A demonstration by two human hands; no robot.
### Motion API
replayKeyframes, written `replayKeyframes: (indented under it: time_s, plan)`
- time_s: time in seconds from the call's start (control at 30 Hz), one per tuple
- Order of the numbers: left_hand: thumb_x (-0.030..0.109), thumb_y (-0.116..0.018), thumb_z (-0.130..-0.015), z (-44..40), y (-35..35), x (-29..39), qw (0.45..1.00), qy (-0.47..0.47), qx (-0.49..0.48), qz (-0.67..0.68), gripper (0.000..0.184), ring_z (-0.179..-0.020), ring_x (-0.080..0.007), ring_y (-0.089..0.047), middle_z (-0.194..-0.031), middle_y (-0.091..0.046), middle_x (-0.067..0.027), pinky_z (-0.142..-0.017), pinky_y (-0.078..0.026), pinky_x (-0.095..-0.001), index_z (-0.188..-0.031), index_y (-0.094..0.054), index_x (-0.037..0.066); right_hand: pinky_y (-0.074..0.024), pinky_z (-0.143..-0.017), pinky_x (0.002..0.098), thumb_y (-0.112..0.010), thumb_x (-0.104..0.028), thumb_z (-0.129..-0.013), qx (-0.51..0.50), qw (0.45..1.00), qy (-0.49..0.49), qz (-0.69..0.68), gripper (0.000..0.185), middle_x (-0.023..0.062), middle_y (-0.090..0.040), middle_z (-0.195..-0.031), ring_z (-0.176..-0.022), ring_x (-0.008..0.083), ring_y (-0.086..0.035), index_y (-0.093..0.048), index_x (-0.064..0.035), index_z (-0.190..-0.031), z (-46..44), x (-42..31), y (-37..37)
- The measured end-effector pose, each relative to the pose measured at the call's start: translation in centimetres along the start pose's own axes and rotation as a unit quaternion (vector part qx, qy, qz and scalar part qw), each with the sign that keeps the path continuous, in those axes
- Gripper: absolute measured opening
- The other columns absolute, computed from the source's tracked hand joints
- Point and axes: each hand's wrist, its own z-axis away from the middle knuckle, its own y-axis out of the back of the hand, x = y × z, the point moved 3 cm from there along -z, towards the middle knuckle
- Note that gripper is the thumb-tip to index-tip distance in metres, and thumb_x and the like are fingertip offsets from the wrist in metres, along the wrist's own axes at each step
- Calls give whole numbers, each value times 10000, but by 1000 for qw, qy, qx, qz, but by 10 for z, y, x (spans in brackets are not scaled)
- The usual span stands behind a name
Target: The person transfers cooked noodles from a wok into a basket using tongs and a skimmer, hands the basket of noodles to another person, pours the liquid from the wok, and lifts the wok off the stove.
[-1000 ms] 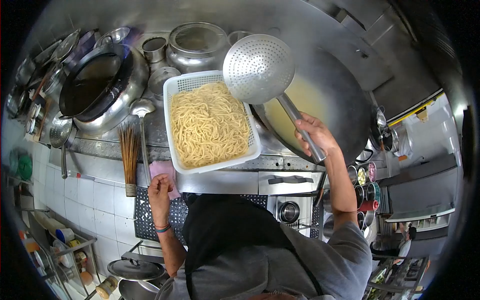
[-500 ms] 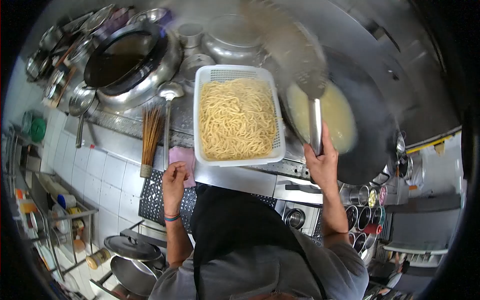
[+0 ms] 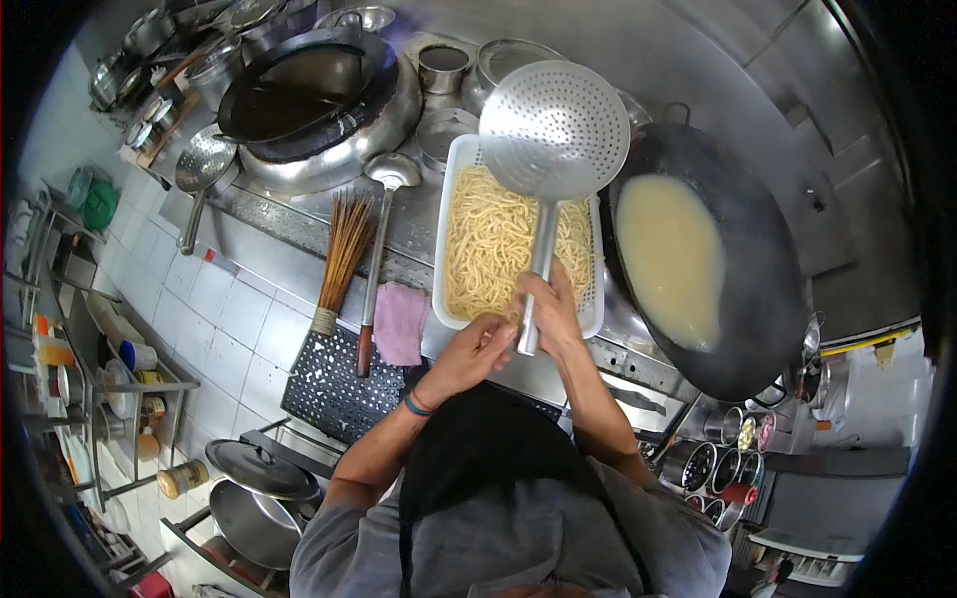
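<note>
My right hand (image 3: pixel 554 311) is closed round the metal handle of a perforated skimmer (image 3: pixel 554 130). Its round head, facing up, hangs over the far end of a white plastic basket (image 3: pixel 446 259). Yellow noodles (image 3: pixel 488 239) fill the basket, partly covered by the skimmer. Close against the right hand's fingers, at the basket's near edge, is my left hand (image 3: pixel 474 354), its fingers bent together; anything between them is hidden. To the right a large black wok (image 3: pixel 763 259) holds a pale yellowish liquid (image 3: pixel 673 264).
Left of the basket lie a ladle (image 3: pixel 377 259), a bamboo brush (image 3: pixel 346 254) and a pink cloth (image 3: pixel 401 324). Another skimmer (image 3: pixel 204 164) rests farther left. A second wok with dark liquid (image 3: pixel 304 90) sits behind. Seasoning containers (image 3: pixel 726 427) stand at the lower right.
My right hand has swung the skimmer left, from over the wok to over the noodles. My left hand has moved right, from beside the pink cloth to the right hand.
</note>
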Motion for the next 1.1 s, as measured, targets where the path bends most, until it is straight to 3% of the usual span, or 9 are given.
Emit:
replayKeyframes:
  time_s: [0.07,0.17,0.3,0.43,0.57,0.77,0.97,1.07,1.1]
  plan:
    - [336,-571,-1022,-12,6,13,998,21,33,49,396,-705,-117,-627,-867,-630,-51,-590,-535,-255,-1201,-537,-15,-446,-400,261,-610,-138,-928,-32,999,26,12,405,62,-583,-878,-543,119,-533,-435,-56,-1283,-18,18,-26]
    - [354,-626,-987,-25,23,37,984,44,91,148,381,-588,-113,-593,-796,-618,-33,-450,-475,-244,-1149,-559,15,-526,-673,298,-604,-279,-976,-77,994,-47,54,394,68,-636,-987,-742,140,-594,-474,-57,-1275,-16,6,-60]
    - [296,-667,-960,-43,76,67,986,-4,167,-20,320,-507,-93,-530,-710,-569,-6,-409,-425,-246,-1092,-568,22,-495,-841,273,-515,-329,-1043,-102,945,200,238,425,60,-649,-1034,-937,108,-588,-541,-19,-1332,-61,35,-64]
    - [179,-674,-904,-111,162,68,969,-48,223,-98,229,-435,-110,-490,-621,-533,-18,-351,-380,-280,-972,-527,17,-502,-815,255,-478,-251,-1064,-162,957,123,206,375,66,-663,-999,-872,113,-603,-574,21,-1304,-24,14,-39]
    - [152,-644,-880,-181,233,35,920,-38,287,-262,223,-439,-109,-475,-629,-508,-21,-360,-372,-281,-1004,-523,11,-502,-687,258,-484,-242,-1063,-106,977,65,174,348,43,-640,-860,-741,94,-578,-606,23,-1251,15,27,1]
    - [195,-689,-870,-200,275,-6,962,41,195,-189,199,-452,-136,-523,-637,-544,-26,-371,-418,-311,-921,-562,51,-483,-542,284,-567,-224,-1020,54,981,36,181,314,56,-622,-727,-576,114,-526,-650,44,-1160,52,44,90]
    - [244,-675,-924,-188,263,-6,960,78,209,-171,227,-485,-158,-547,-654,-567,-44,-418,-437,-321,-917,-615,25,-530,-778,412,-667,-219,-918,357,742,215,525,401,258,-637,-908,-803,313,-640,-620,63,-1201,59,62,182]
    - [221,-675,-918,-187,261,6,856,24,197,-477,239,-552,-246,-616,-691,-619,-131,-515,-498,-384,-867,-630,-8,-503,-863,437,-662,-233,-920,370,798,147,453,439,303,-623,-1017,-944,360,-638,-597,37,-1261,35,80,210]
    - [232,-691,-896,-165,232,25,775,-103,241,-574,272,-664,-346,-661,-748,-650,-204,-647,-526,-436,-869,-646,-35,-539,-734,399,-676,-226,-908,353,833,80,419,478,232,-656,-992,-844,293,-654,-571,25,-1301,25,88,220]
